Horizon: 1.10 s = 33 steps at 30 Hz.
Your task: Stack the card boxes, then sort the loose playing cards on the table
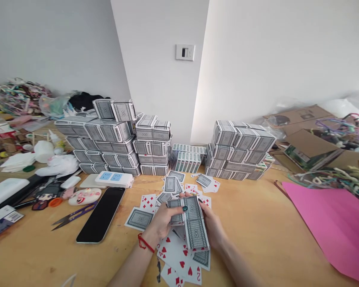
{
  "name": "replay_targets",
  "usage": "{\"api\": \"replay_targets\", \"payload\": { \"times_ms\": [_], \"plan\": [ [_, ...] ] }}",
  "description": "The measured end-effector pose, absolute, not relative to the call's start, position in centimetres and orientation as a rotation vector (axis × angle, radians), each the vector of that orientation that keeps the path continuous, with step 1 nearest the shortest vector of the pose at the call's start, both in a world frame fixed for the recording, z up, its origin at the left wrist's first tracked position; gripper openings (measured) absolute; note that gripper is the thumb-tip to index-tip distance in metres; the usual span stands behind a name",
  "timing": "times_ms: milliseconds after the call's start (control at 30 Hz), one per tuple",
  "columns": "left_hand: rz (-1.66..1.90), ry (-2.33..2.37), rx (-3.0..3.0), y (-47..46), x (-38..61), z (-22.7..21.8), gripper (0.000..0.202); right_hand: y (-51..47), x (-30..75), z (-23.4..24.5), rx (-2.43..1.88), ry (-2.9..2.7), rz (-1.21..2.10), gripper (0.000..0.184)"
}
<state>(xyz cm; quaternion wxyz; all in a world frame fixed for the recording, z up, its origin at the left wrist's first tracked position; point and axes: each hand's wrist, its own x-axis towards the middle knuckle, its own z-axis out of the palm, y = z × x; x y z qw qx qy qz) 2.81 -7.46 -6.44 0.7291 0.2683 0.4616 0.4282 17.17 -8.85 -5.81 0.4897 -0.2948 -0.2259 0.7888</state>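
Observation:
Between my hands is a block made of playing cards [196,231], its grey-green patterned backs facing up. My left hand [164,217] grips its left side, the thumb lying across the top face. My right hand [211,219] holds its right edge, with the fingers mostly hidden behind it. Loose playing cards [176,255] lie scattered on the table under and beyond the block, some face up with red hearts and diamonds, others face down.
Stacked card blocks stand at back left [116,139] and back right [239,149], with card boxes [188,161] between them. A phone [101,215], scissors [74,215] and a power strip [115,178] lie left. Pink paper [332,223] and a cardboard box [320,145] are right.

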Motion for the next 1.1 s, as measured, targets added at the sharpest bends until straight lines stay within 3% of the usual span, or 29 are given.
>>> {"api": "replay_targets", "payload": {
  "times_ms": [400,567,800,1100],
  "plan": [
    [0.933,1.056,0.643,-7.5,3.0,-6.8,0.033,-8.9,16.9,-7.4,-0.923,-0.924,1.593,0.049],
    [0.990,0.976,0.693,-7.4,2.9,-6.8,0.031,-8.8,16.7,-7.9,-1.070,-0.993,1.373,0.039],
    [1.003,1.035,0.618,-7.2,2.6,-6.1,0.027,-8.6,17.4,-7.7,-0.910,-0.693,1.782,0.033],
    [1.025,0.948,0.672,-7.0,2.2,-7.4,0.026,-8.5,17.8,-8.2,-0.982,-1.057,1.614,0.034]
  ]
}}
